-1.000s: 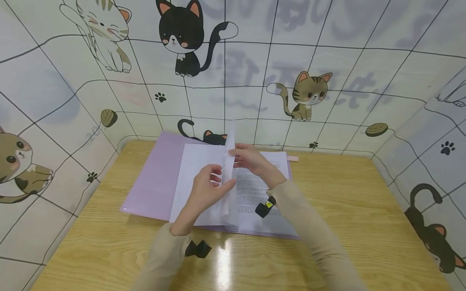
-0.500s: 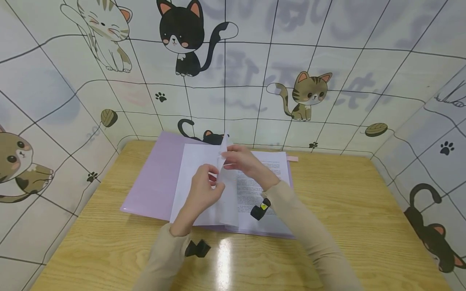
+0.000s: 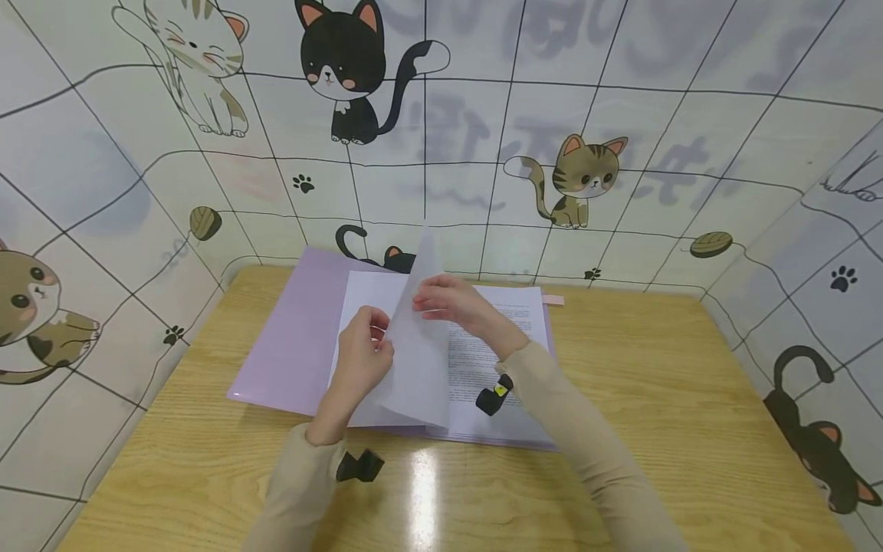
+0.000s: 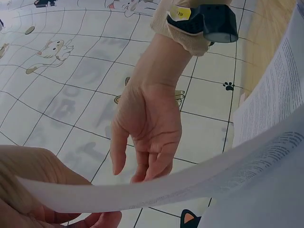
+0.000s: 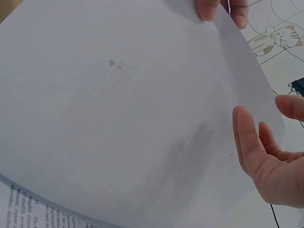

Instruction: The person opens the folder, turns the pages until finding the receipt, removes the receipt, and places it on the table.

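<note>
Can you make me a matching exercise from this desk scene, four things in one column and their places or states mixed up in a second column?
Things:
1. sheet of paper
2. purple folder
3. left hand
4. right hand

States or places:
A. lies open and flat on the wooden table
B. pinches the edge of the lifted page
C. raised and curved above the printed pages
D. fingers relaxed beside the lifted page, gripping nothing

Pairs: 1-C, 2-A, 3-B, 4-D
</note>
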Demonstrator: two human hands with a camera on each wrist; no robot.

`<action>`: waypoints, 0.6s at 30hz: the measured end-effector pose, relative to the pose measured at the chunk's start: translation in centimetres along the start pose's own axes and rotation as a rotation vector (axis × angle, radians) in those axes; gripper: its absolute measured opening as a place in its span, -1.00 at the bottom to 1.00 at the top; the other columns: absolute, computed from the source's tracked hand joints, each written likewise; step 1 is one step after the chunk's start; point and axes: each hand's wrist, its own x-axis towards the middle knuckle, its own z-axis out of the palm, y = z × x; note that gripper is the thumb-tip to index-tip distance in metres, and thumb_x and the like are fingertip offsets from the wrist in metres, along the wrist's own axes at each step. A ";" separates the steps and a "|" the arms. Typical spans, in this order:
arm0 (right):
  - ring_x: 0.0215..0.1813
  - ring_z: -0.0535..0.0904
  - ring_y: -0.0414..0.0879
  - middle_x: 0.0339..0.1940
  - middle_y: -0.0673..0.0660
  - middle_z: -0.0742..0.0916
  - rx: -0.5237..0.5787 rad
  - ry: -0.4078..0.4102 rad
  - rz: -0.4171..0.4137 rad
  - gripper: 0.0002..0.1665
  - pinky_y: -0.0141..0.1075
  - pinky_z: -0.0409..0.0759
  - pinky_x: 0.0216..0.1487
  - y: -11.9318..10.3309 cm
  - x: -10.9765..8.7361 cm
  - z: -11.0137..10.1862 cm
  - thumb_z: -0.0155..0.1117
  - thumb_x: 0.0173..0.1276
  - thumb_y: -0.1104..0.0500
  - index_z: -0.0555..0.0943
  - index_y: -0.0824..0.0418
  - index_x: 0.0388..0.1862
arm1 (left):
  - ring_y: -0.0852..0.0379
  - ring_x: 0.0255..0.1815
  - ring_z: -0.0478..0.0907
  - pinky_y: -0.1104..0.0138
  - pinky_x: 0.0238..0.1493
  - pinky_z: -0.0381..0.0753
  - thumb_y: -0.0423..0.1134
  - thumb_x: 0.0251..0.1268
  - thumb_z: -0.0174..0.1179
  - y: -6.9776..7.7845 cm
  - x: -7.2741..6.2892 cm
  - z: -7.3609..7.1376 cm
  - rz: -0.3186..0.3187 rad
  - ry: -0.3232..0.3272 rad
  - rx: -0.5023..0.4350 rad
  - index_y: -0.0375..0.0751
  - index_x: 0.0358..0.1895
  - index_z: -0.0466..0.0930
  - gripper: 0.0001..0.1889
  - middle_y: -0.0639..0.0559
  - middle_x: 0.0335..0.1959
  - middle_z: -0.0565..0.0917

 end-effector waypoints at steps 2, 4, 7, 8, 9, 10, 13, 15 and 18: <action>-0.17 0.63 -0.09 -0.23 0.14 0.65 -0.005 -0.009 -0.003 -0.68 -0.19 0.55 0.05 0.1 -0.1 -0.3 0.12 0.32 0.27 0.40 0.40 0.00 | -0.08 -0.38 0.52 0.18 -0.34 0.57 -0.66 -0.13 0.04 -0.5 0.0 -0.3 -0.001 0.011 0.010 -0.42 -0.29 0.40 -0.75 -0.23 -0.41 0.52; -0.17 0.63 -0.09 -0.23 0.14 0.65 -0.006 -0.011 0.000 -0.70 -0.19 0.55 0.05 0.3 -0.1 -0.7 0.12 0.33 0.27 0.41 0.39 -0.01 | -0.08 -0.38 0.52 0.19 -0.34 0.56 -0.66 -0.13 0.02 -1.0 -0.1 -0.6 -0.011 0.018 0.018 -0.43 -0.27 0.40 -0.74 -0.23 -0.40 0.53; -0.17 0.63 -0.09 -0.22 0.15 0.65 0.008 -0.012 0.003 -0.73 -0.18 0.54 0.05 0.5 -0.2 -1.5 0.12 0.33 0.28 0.42 0.38 -0.04 | -0.10 -0.37 0.51 0.17 -0.33 0.54 -0.67 -0.15 0.02 -1.8 -0.2 -1.0 -0.023 0.030 0.034 -0.45 -0.23 0.39 -0.70 -0.25 -0.37 0.52; -0.18 0.63 -0.09 -0.22 0.15 0.65 0.012 -0.009 0.004 -0.74 -0.18 0.54 0.05 0.6 -0.2 -1.7 0.12 0.33 0.28 0.43 0.37 -0.04 | -0.12 -0.36 0.50 0.16 -0.32 0.53 -0.68 -0.15 0.03 -2.0 -0.3 -1.1 -0.029 0.032 0.038 -0.46 -0.21 0.39 -0.68 -0.27 -0.35 0.52; -0.18 0.63 -0.09 -0.22 0.15 0.65 0.020 -0.006 0.007 -0.74 -0.18 0.54 0.05 0.7 -0.3 -1.9 0.12 0.32 0.29 0.43 0.37 -0.04 | -0.13 -0.35 0.50 0.15 -0.31 0.53 -0.68 -0.16 0.03 -2.3 -0.3 -1.3 -0.034 0.035 0.047 -0.46 -0.20 0.39 -0.67 -0.28 -0.33 0.52; -0.18 0.63 -0.09 -0.23 0.15 0.66 0.029 -0.005 0.008 -0.72 -0.18 0.54 0.05 0.8 -0.3 -2.1 0.12 0.33 0.30 0.42 0.39 -0.02 | -0.15 -0.34 0.50 0.14 -0.30 0.52 -0.68 -0.16 0.04 -2.5 -0.4 -1.4 -0.040 0.036 0.054 -0.47 -0.18 0.39 -0.66 -0.29 -0.32 0.52; -0.19 0.63 -0.09 -0.23 0.13 0.66 0.049 0.003 0.016 -0.63 -0.19 0.55 0.04 1.0 -0.4 -2.7 0.10 0.34 0.31 0.37 0.45 0.08 | -0.18 -0.33 0.49 0.10 -0.28 0.51 -0.68 -0.17 0.05 -3.3 -0.5 -1.7 -0.057 0.032 0.082 -0.49 -0.16 0.38 -0.64 -0.32 -0.31 0.51; -0.19 0.64 -0.10 -0.23 0.13 0.66 0.058 0.009 0.023 -0.55 -0.22 0.56 0.02 1.2 -0.4 -3.1 0.09 0.35 0.32 0.33 0.49 0.16 | -0.19 -0.33 0.49 0.08 -0.27 0.52 -0.68 -0.17 0.06 -3.9 -0.7 -1.9 -0.069 0.026 0.095 -0.49 -0.16 0.38 -0.64 -0.32 -0.32 0.51; -0.19 0.64 -0.11 -0.23 0.12 0.66 0.065 0.025 0.028 -0.49 -0.26 0.58 -0.02 1.4 -0.4 -3.7 0.07 0.37 0.31 0.27 0.51 0.23 | -0.20 -0.32 0.48 0.07 -0.26 0.51 -0.70 -0.15 0.05 -4.7 -0.9 -2.0 -0.083 0.014 0.104 -0.50 -0.15 0.38 -0.64 -0.33 -0.32 0.50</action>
